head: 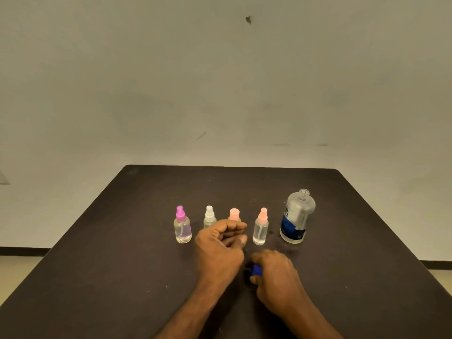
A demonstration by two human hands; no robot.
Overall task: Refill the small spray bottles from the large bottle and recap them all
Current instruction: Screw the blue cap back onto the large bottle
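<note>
Four small spray bottles stand in a row: a purple-capped bottle [182, 228], a white-capped bottle [209, 216], a pink-capped bottle [234, 214] and a second pink-capped bottle [261, 228]. The large bottle [297, 216] stands uncapped at the right end, partly filled with clear liquid. My left hand [221, 243] is curled just in front of the third bottle and hides its body; I see nothing held in it. My right hand [275, 275] rests low on the table and pinches the blue cap [256, 269].
All of this sits on a dark table [122, 241] whose far edge meets a pale wall. The bottles stand in the middle, with bare tabletop to the left, right and near side.
</note>
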